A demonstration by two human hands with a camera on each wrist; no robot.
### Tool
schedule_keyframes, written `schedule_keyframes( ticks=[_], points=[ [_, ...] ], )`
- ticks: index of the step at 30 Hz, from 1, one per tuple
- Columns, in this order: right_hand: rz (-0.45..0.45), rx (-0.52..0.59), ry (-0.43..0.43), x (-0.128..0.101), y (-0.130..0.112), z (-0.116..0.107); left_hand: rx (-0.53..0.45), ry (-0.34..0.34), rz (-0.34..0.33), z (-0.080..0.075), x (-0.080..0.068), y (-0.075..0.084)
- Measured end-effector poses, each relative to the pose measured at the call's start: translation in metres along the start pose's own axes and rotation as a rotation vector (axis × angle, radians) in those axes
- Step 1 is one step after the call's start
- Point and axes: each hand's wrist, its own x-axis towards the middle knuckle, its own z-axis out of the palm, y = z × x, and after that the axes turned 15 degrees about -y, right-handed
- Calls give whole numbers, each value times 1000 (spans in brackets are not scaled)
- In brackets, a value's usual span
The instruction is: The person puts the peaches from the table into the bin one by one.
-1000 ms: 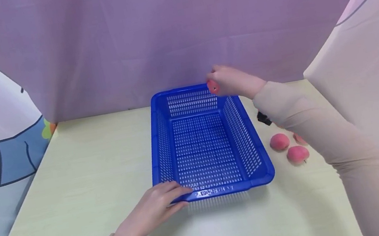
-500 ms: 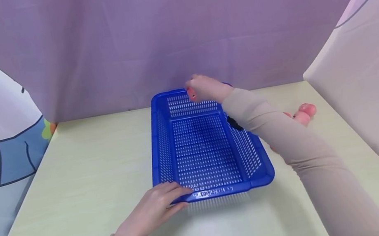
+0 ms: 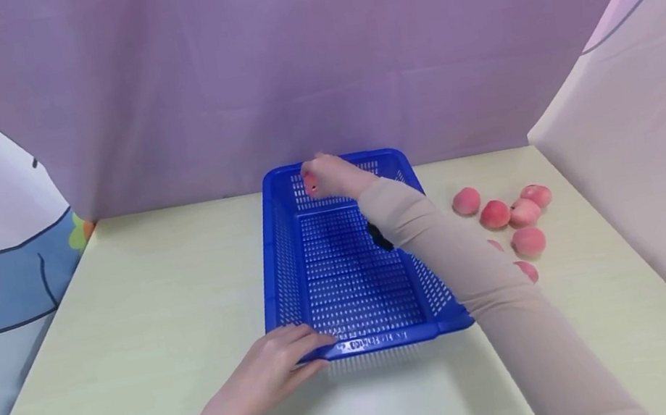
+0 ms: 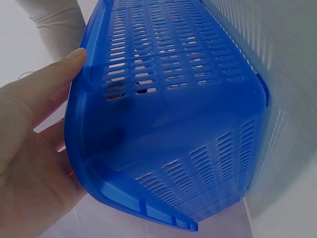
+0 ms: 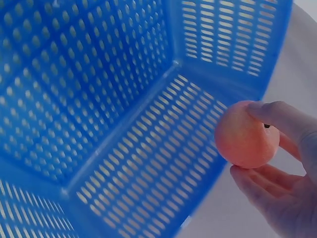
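A blue perforated plastic basket (image 3: 382, 340) stands on the table. My left hand (image 3: 270, 366) grips its near rim at the left corner; in the left wrist view the thumb lies over the rim (image 4: 75, 106) and the fingers are behind it. Over the far end of the basket, my right hand (image 3: 336, 176) holds a pinkish-red peach (image 3: 310, 184). The right wrist view has this peach (image 5: 242, 139) pinched between thumb and fingers, above the basket's perforated wall (image 5: 148, 158), with its dark stem hollow showing. The visible basket floor (image 3: 354, 277) bears nothing.
Several more peaches (image 3: 528, 242) lie on the table right of the basket, some partly hidden by the right sleeve (image 3: 482, 270). A purple cloth backdrop (image 3: 308, 57) hangs behind the table, with printed cloth panels at both sides.
My right hand has moved left and slightly lower with the peach, from the basket's far right corner to over its far end. The left hand stays on the rim. More loose peaches are uncovered.
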Motion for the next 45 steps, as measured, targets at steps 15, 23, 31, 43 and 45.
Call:
schedule_keyframes(
  ticks=[15, 23, 31, 43, 45],
  points=[
    [3, 14, 112, 26, 0, 42, -6, 4, 0, -1, 1, -1],
    [-24, -52, 146, 33, -5, 58, 2, 9, 2, 0, 2, -2],
    [-19, -117, 141, 39, -2, 69, 31, 33, 21, 2, 4, -1],
    [8, -125, 100, 41, -1, 72, 36, 40, 22, 2, 4, -1],
    [11, -120, 98, 42, 0, 73, 36, 39, 21, 2, 4, -1]
  ],
)
